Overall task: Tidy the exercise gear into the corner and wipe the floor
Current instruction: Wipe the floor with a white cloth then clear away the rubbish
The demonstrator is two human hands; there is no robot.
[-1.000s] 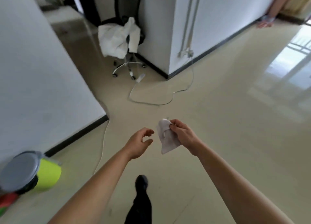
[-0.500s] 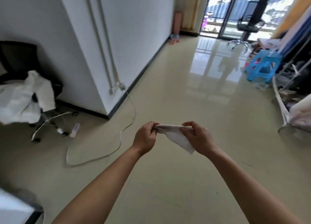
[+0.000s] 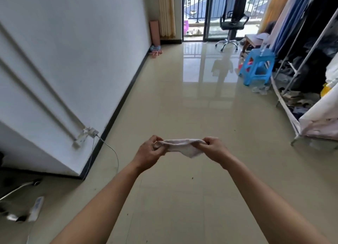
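A small white cloth (image 3: pixel 182 147) is stretched between both hands in front of me, above the beige tiled floor (image 3: pixel 192 198). My left hand (image 3: pixel 149 153) pinches its left end and my right hand (image 3: pixel 214 149) pinches its right end; the middle sags a little. A rolled pink mat (image 3: pixel 155 32) stands upright in the far corner by the curtain, with small pink and blue items (image 3: pixel 155 50) on the floor beside it.
A white wall (image 3: pixel 73 60) with a black skirting runs along the left; a cable (image 3: pixel 109 148) trails from a socket. A blue plastic stool (image 3: pixel 257 66) and a clothes rack (image 3: pixel 311 69) line the right. A black office chair (image 3: pixel 232 24) stands by the balcony door.
The view has swung right, from the draped chair to the long room. My left hand has taken hold of the cloth's free end, and both hands have pulled it out wider.
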